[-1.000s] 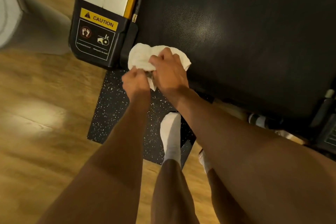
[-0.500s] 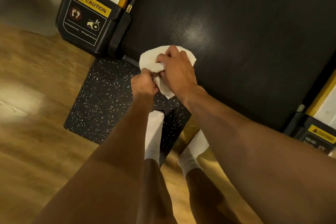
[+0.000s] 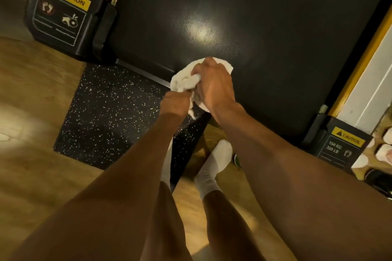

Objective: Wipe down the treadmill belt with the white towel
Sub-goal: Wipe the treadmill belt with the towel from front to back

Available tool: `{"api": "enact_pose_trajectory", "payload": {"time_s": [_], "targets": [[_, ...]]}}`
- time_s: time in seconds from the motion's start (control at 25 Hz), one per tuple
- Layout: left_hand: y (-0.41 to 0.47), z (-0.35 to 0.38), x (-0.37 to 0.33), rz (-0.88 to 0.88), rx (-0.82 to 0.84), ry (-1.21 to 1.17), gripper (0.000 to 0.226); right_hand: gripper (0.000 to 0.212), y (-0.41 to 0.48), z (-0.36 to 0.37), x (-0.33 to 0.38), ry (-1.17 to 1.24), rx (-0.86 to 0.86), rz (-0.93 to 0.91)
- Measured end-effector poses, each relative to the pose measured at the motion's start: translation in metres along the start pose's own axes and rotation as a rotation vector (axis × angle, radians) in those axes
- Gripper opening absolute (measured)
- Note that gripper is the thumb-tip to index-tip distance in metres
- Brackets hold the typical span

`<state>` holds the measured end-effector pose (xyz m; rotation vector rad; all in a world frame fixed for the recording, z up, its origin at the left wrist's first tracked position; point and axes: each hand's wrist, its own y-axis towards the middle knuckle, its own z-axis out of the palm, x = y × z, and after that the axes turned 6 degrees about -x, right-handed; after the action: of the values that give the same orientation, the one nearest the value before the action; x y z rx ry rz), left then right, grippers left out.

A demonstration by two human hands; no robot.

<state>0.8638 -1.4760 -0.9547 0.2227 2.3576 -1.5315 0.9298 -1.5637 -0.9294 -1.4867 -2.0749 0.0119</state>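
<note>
The left hand (image 3: 175,104) and right hand (image 3: 214,85) grip the bunched white towel (image 3: 182,79) at the 6 o'clock edge of the treadmill belt (image 3: 254,27); better to flatten it, then press evenly toward 12 o'clock.

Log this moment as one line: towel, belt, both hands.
white towel: bunched, at near edge of treadmill belt | left hand: grips its near end | right hand: grips it from above

Bunched white towel (image 3: 185,80) on black belt (image 3: 265,27) edge.
</note>
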Motion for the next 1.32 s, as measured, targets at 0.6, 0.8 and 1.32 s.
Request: {"api": "enact_pose_trajectory", "payload": {"time_s": [0.6,0.8,1.32], "targets": [[-0.07,0.08,0.014,0.528,0.21,0.736,0.041,0.031,-0.113,-0.036,-0.118,-0.054,0.084,0.173],[-0.087,0.12,0.005,0.617,0.082,0.585,0.029,0.032,-0.107,-0.046,-0.145,0.0,-0.159,0.383],[-0.102,0.134,0.025,0.682,-0.073,0.106,0.007,0.026,-0.143,-0.087,-0.184,0.407,0.107,0.634]]}}
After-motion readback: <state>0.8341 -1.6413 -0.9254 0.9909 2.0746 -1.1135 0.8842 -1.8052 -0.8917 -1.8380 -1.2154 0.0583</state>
